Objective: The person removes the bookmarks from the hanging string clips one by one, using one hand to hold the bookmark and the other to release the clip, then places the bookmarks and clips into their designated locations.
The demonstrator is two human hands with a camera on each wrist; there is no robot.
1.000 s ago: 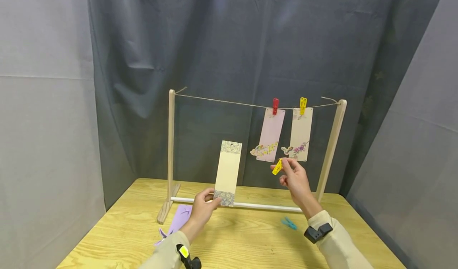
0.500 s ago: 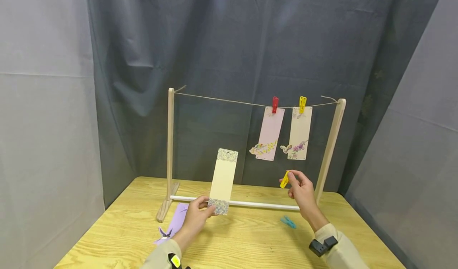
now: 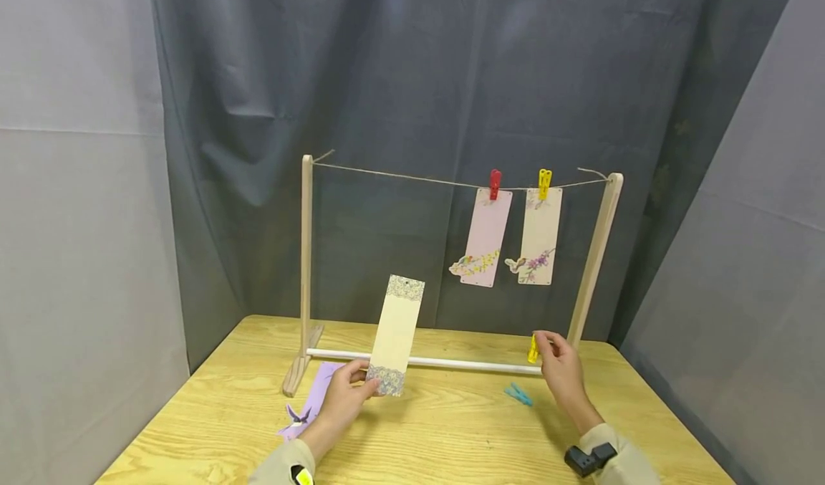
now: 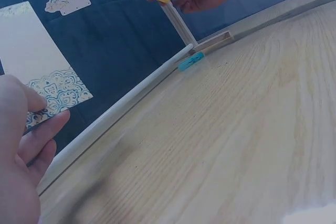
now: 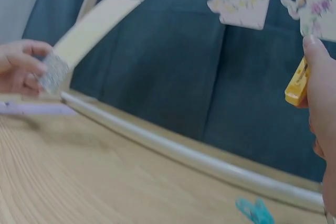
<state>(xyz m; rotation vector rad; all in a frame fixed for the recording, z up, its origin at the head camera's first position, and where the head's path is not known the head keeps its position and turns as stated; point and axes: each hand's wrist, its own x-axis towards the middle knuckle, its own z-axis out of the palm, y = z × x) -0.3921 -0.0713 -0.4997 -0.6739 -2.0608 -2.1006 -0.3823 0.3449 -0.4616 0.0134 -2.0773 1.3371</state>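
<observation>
My left hand [image 3: 344, 401] pinches the lower end of a cream bookmark [image 3: 396, 331] between thumb and fingers. Grey-blue lace patterns band its top and bottom, and a small hole shows near the top edge. The bookmark stands tilted above the table, its top leaning right. Over on the right, my right hand [image 3: 562, 370] pinches a yellow clothespin [image 3: 533, 349]; in the right wrist view the clothespin [image 5: 297, 83] juts out past the thumb. Below and left of that hand a teal clothespin [image 3: 518, 394] lies on the table.
A string [image 3: 393, 175] spans two wooden posts. From it hang a pink bookmark [image 3: 486, 234] under a red clothespin [image 3: 495, 184] and a cream flowered one [image 3: 540, 238] under another yellow clothespin [image 3: 544, 183]. A white bar [image 3: 464, 363] joins the posts low down. A purple bookmark [image 3: 316, 397] lies at left.
Both hands have come down, away from the string. The left hand drew the bookmark down and slightly left; the right hand carried the yellow clothespin down and right.
</observation>
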